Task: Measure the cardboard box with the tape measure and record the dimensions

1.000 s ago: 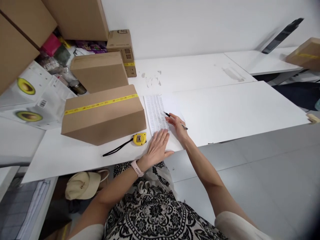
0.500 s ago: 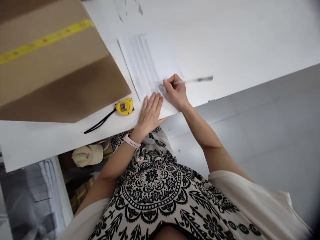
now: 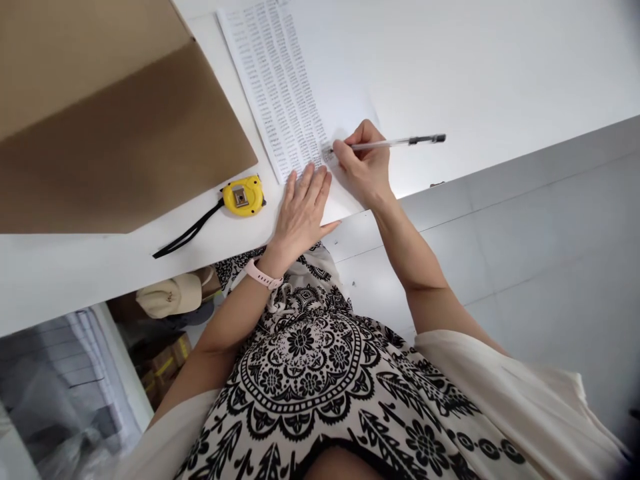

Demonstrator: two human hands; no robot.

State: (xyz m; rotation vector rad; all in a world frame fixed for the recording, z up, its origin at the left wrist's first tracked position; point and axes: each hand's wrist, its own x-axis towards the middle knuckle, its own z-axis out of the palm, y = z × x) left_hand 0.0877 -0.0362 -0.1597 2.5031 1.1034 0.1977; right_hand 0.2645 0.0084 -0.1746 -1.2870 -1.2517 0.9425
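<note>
A sheet of paper [image 3: 280,87] with columns of small writing lies on the white table. My left hand [image 3: 303,207] rests flat on its lower edge, fingers stretched out, holding nothing. In my right hand [image 3: 369,167] is a pen [image 3: 400,142] with a clear barrel and a dark end. Its tip meets the paper at the bottom of the rightmost written column, just above my left fingertips. The right part of the sheet is blank. To the left of my left hand lies a yellow tape measure [image 3: 243,196] with a black wrist strap.
A large cardboard box [image 3: 125,133] stands on the table [image 3: 500,80] at the left. The table's front edge runs close to my body. Below it are a cream cap [image 3: 169,296] and small boxes [image 3: 167,360] on a shelf. Grey floor [image 3: 550,233] shows at the right.
The view has shifted, so the paper and box sit higher and the writing is sharper. My right hand still holds the pen at the sheet; my left hand stays flat.
</note>
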